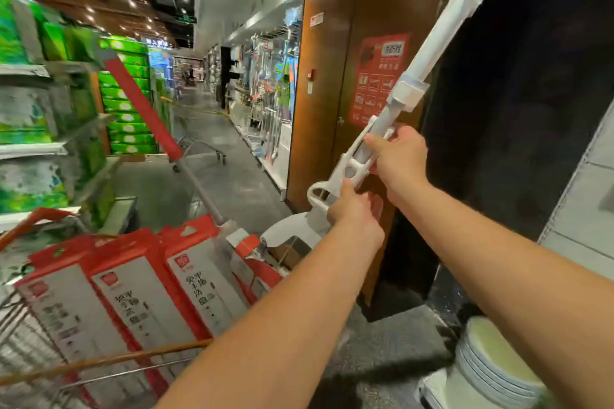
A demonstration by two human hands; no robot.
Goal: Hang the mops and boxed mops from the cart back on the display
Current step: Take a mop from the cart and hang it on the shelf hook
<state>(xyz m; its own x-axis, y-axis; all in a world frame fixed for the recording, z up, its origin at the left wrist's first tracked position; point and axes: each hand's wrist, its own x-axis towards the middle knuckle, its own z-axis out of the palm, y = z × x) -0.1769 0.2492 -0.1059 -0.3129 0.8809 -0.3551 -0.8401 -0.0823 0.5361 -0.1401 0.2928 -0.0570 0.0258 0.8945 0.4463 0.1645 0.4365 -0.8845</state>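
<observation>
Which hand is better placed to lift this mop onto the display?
Probably right: the right hand grips the white mop higher up, nearer the display; the left hand holds its looped end.

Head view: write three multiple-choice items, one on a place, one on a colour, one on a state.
1. Where do the boxed mops stand? A in the cart; B on the floor; C on a wall hook.
2. What colour is the held mop? A red; B green; C white.
3. How many hands grip it? A one; B both; C neither.

Key: 1A, the boxes stand inside the cart's rim. 2C, it shows white all along. 3B, the left hand and the right hand each curl round it.
</observation>
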